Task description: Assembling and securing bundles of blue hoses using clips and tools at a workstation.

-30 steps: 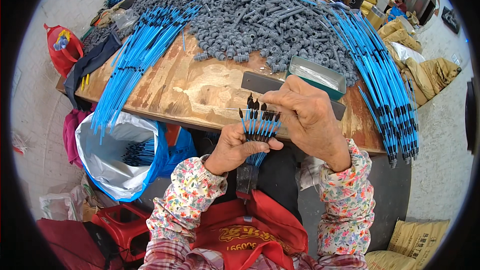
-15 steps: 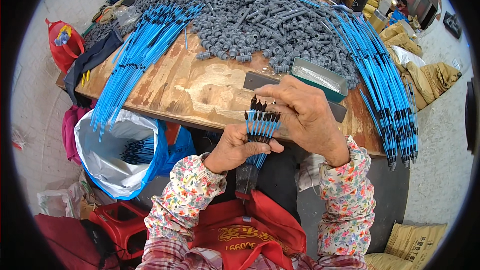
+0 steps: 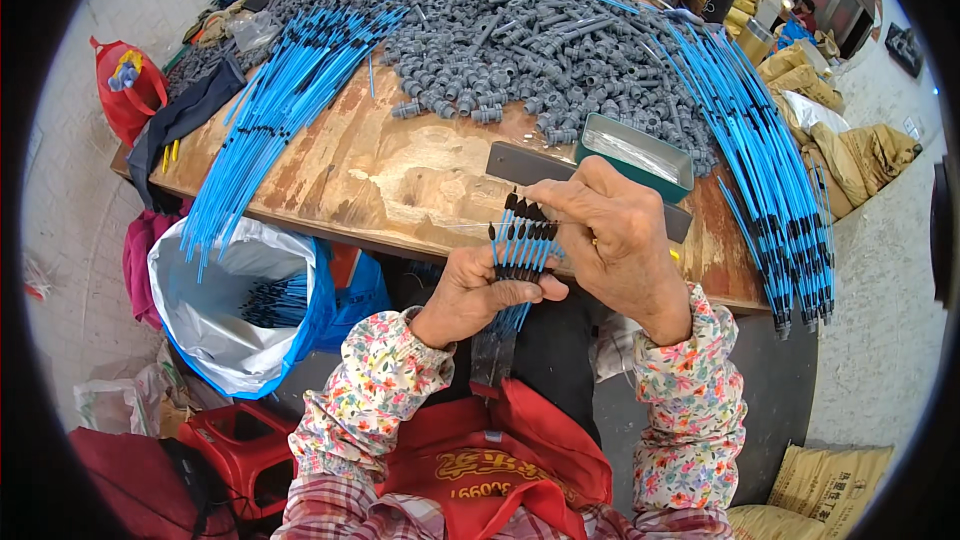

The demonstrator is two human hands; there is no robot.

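Note:
My left hand (image 3: 485,292) is closed around a bundle of thin blue rods (image 3: 515,262), held upright in front of the table edge. Black bulb-shaped tips (image 3: 525,231) fan out above its thumb in rows. A fine, pale wire (image 3: 465,226) crosses the tips and sticks out to the left. Over the right side of the bundle, my right hand (image 3: 615,235) is bent with its fingers drawn together at the tips. Its index finger reaches the upper row; what it pinches is hidden.
Grey plastic fittings (image 3: 560,65) are heaped across the wooden table (image 3: 400,165). Blue rods lie in piles at left (image 3: 275,130) and right (image 3: 760,160). A green tin (image 3: 640,152) of thin pale pieces stands beyond my right hand. A silver-lined bag (image 3: 190,285) and red stool (image 3: 240,450) are at lower left.
My right hand has shifted slightly down, its fingers closing in on the tips. Less of the wire now shows left of the bundle. My left hand has stayed nearly still.

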